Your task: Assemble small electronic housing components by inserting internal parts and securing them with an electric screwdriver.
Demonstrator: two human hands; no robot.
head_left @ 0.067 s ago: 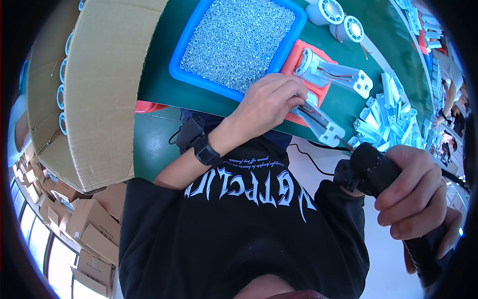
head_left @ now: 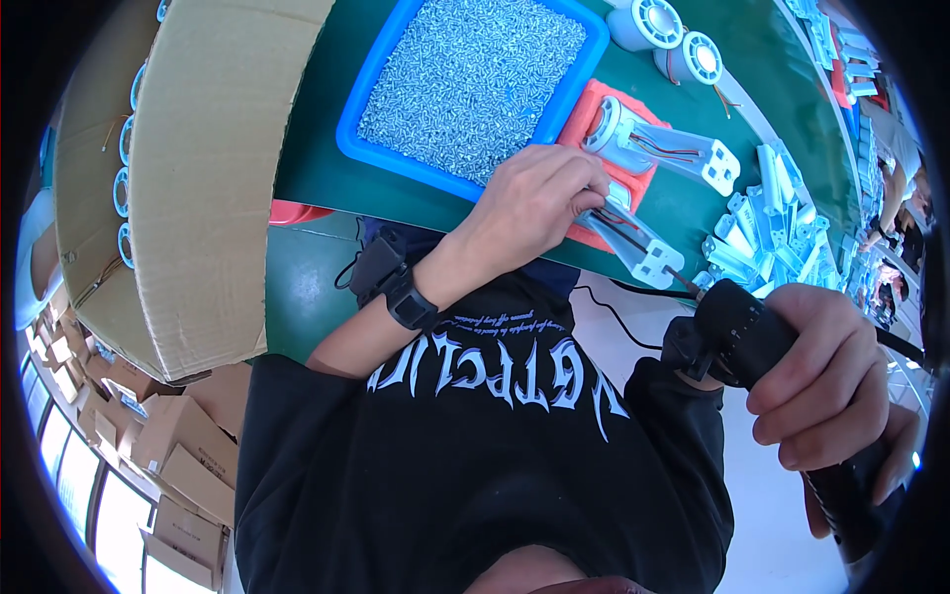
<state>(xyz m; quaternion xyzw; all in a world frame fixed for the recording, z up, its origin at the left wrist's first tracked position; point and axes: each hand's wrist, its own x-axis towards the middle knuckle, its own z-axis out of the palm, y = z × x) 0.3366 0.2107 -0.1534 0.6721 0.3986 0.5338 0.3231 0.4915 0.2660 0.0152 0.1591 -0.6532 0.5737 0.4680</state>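
Note:
My left hand (head_left: 539,208) is closed at the upper end of a white bracket (head_left: 650,263), thumb and fingers pinched together; the fingertips' exact contact is hidden. The bracket slants over the bench edge, its inner end by a white round part on a red-orange holder (head_left: 643,190). In my right hand (head_left: 826,381) is a black power screwdriver (head_left: 742,332), fingers wrapped round its body. Its thin bit reaches the bracket's outer end. Beside it, a second white bracket (head_left: 720,170) is joined to a white cylindrical motor (head_left: 616,131) in the same holder, with reddish wires along its channel.
A blue tray (head_left: 356,147) full of small screws stands left of the holder. White motors (head_left: 701,57) lie at the back right, and a pile of white brackets (head_left: 757,233) lies right. A large cardboard box (head_left: 213,188) stands at left. Other people are at work far right.
The screwdriver has shifted very slightly in my right hand, and marks on its black collar show more clearly. My left hand and the bracket are practically where they were.

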